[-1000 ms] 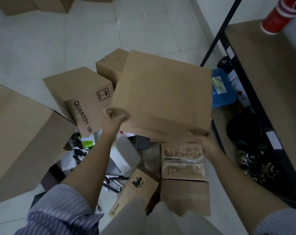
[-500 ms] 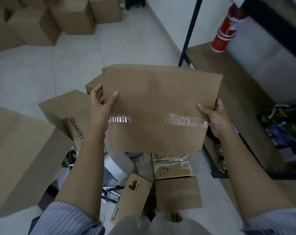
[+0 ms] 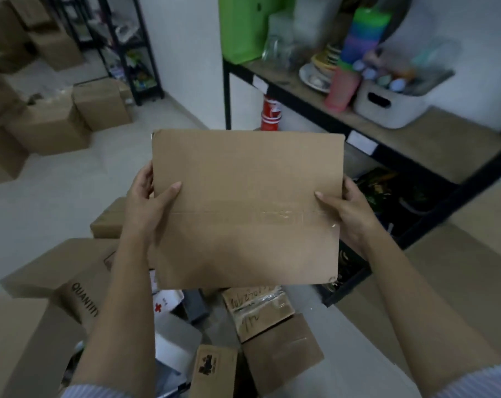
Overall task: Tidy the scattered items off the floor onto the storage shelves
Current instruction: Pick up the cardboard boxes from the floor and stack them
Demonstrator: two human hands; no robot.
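Black metal storage shelves [image 3: 387,150] stand far right. Both hands, left hand [image 3: 148,202] and right hand [image 3: 350,208], clamp a flat brown cardboard box [image 3: 246,208] (taped seam) by its 2 sides.

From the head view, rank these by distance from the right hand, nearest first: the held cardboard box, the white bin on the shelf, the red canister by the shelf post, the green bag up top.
1. Cardboard box: in the right hand's grip.
2. Red canister: behind the box, left of the hand.
3. White bin: on the shelf, upper right.
4. Green bag: top of the shelf, farthest back.
The canister and the bin are close to call.
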